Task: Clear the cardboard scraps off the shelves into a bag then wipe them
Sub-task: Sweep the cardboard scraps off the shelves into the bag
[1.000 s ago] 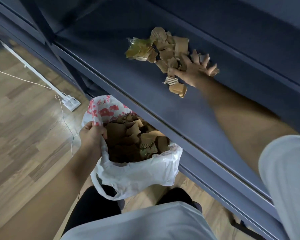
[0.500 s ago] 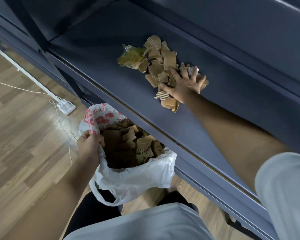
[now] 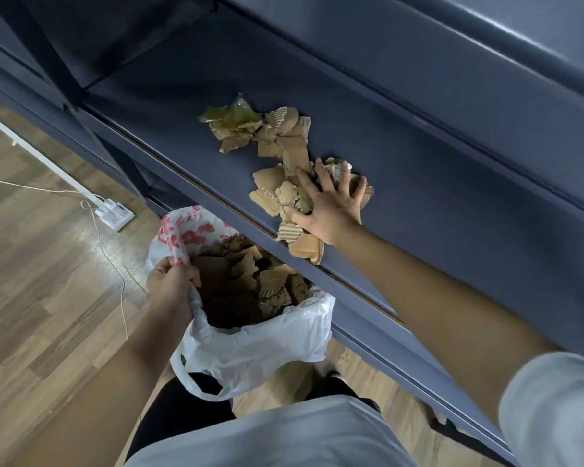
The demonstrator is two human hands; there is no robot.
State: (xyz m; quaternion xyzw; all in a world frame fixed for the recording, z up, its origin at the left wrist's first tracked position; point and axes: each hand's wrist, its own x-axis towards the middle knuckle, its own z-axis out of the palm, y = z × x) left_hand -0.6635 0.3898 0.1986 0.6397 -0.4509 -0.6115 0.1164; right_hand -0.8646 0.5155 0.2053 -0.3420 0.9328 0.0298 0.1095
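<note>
The cardboard scraps (image 3: 285,146) lie in a loose drift on the dark shelf (image 3: 452,214), up and to the right of the plastic bag (image 3: 250,342). The nearest pieces hang over the shelf's front lip (image 3: 354,291), just above the bag's mouth. They look light, stiff and torn small, so they should slide readily but scatter; raking them with a flat palm suits them better than pinching.

The right hand (image 3: 331,203) lies on the near pieces with fingers spread wide, holding nothing. The left hand (image 3: 171,284) grips the bag's rim, with the mouth held open; the bag already looks well filled.

At the end of the drift farthest from the bag sits a crumpled yellowish wad (image 3: 231,117), perhaps tape or film. The lip may catch pieces. Left of the bag, a power strip (image 3: 113,212) and cable (image 3: 120,281) lie on the wooden floor (image 3: 31,264), where strays could land.
</note>
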